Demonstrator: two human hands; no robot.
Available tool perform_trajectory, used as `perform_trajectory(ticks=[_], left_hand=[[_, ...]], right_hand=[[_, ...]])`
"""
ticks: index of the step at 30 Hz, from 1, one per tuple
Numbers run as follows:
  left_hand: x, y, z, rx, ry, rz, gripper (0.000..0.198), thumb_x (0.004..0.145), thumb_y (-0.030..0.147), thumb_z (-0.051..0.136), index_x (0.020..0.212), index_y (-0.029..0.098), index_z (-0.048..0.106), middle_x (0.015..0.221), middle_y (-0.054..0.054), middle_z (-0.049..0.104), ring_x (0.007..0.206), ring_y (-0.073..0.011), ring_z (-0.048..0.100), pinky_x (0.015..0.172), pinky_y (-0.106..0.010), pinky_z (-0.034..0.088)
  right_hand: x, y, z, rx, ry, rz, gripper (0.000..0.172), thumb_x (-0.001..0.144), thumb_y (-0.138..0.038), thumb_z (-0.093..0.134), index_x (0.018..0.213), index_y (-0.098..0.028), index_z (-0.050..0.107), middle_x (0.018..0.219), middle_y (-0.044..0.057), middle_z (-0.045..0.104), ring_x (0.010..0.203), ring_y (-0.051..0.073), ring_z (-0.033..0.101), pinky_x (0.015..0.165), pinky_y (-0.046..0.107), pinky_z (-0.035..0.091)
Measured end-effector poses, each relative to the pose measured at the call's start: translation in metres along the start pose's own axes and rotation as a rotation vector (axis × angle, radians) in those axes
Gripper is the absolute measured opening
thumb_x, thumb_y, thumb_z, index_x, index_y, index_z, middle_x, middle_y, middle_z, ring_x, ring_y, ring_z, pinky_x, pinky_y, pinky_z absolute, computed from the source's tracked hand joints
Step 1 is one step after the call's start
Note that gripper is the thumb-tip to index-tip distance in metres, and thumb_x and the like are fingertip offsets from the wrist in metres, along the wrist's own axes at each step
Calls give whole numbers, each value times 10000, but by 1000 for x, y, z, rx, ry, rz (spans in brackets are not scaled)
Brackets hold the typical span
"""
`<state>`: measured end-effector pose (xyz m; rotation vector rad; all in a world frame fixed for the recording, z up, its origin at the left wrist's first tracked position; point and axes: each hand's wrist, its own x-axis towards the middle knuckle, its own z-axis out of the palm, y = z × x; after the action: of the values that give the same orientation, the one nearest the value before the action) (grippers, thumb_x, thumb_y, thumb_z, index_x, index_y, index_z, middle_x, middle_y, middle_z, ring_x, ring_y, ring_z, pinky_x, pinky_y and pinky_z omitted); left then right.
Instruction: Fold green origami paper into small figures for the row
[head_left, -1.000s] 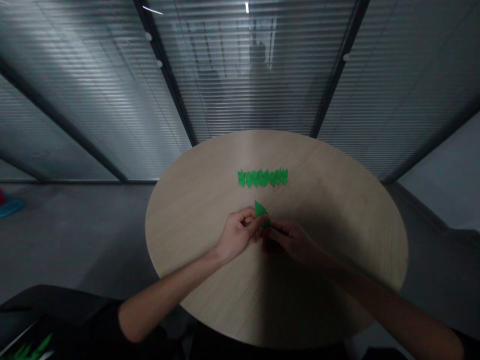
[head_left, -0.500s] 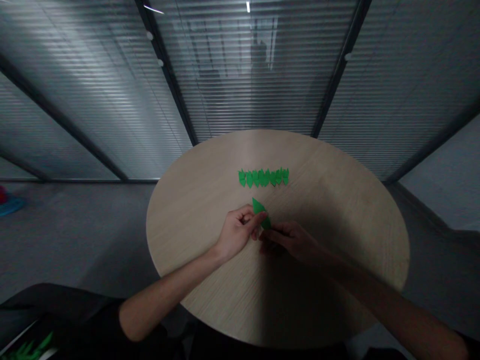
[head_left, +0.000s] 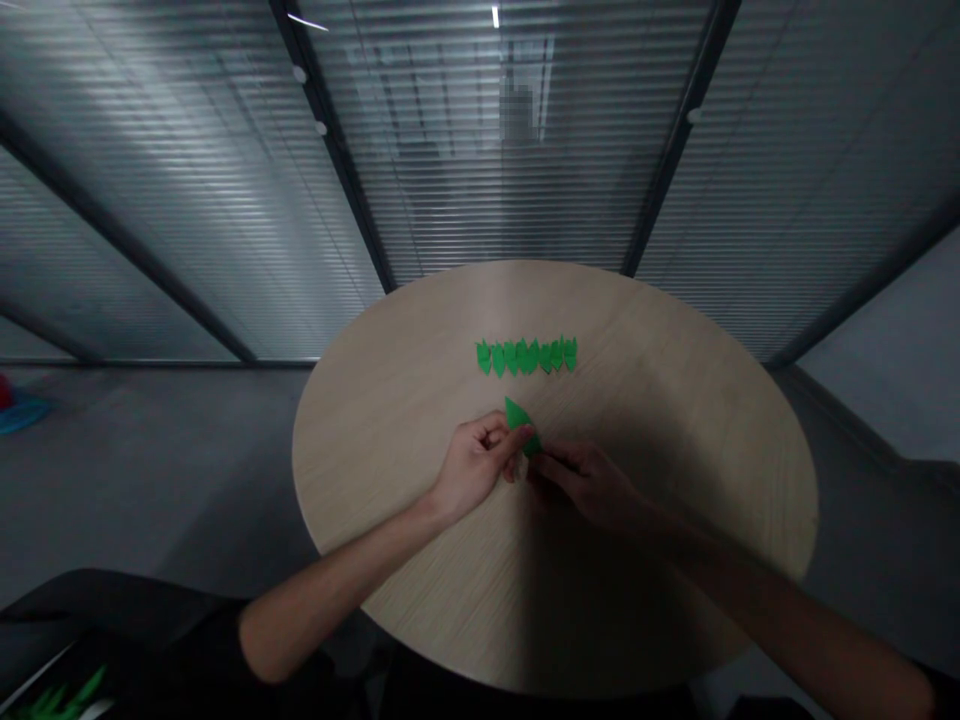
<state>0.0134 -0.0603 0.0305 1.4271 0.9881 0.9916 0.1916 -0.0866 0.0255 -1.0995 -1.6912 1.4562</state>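
My left hand (head_left: 478, 462) pinches a pointed green piece (head_left: 519, 416) between thumb and fingers, its tip facing up and away from me. At the lower end of this piece, my right hand (head_left: 586, 480) has its fingers pressed together, gripping the piece's edge. Shadow covers much of the right hand. Farther back on the round wooden table (head_left: 390, 380) lies a row of several small green leaf-like pieces (head_left: 527, 356), side by side with their points toward me.
More green pieces (head_left: 71, 695) show at the bottom left, near a dark chair or bag. Window blinds (head_left: 510, 200) stand behind the table. A blue and red object (head_left: 22, 412) is on the floor at far left.
My right fingers have shifted slightly at the lower end of the green piece. My left hand keeps its hold almost unmoved.
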Motion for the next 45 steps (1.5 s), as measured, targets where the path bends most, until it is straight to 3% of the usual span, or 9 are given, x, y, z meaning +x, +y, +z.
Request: perform_trajectory(ticks=[7,14,22,28,31,35,45], left_hand=[[0,-1,0,-8,-11,1,391,857,454,681,642,151,559,479,28,531,435,-70,461,465,-197,367],[0,-1,1,-51,-135,-13,376,844,473,713,731,127,618,506,39,524,426,-63,452,437,-187,361],[1,0,0,-91,-114,5,322,868,422,682,739,133,622,575,14,577,460,-69,497,461,-195,409],[1,1,0,-91,-148,25,347,870,439,686,712,141,603,536,20,550,479,-77,492,463,-194,391],[2,-2,0,-113,-173,-3,407,877,497,670,700,138,591,557,19,556,459,-67,489,457,-191,387],[3,-5,1,-117,-151,-13,460,926,538,588,702,136,593,577,9,567,462,-69,507,475,-197,406],[1,-1,1,-67,-93,4,351,886,448,658,721,147,582,530,26,551,458,-72,490,468,-199,398]], right_hand=[[3,10,-2,94,-41,16,419,962,-551,550,903,-165,702,731,34,664,605,130,586,573,254,453],[2,1,-1,99,-15,-47,373,980,-479,570,848,-177,744,798,42,694,689,137,616,659,261,471],[1,-4,1,76,21,-79,338,971,-449,589,867,-176,759,694,9,618,623,124,557,611,252,438],[0,-3,2,129,-3,-45,333,977,-450,576,874,-172,728,817,36,679,673,127,599,650,253,464],[0,-1,1,100,-6,-62,377,994,-466,536,857,-173,730,755,21,655,646,125,581,637,251,457],[0,-2,1,100,0,-91,383,1006,-452,512,856,-175,730,731,16,622,644,133,559,643,267,445],[0,-3,2,41,25,-94,376,1012,-462,510,887,-183,730,752,20,653,658,135,590,665,265,463]])
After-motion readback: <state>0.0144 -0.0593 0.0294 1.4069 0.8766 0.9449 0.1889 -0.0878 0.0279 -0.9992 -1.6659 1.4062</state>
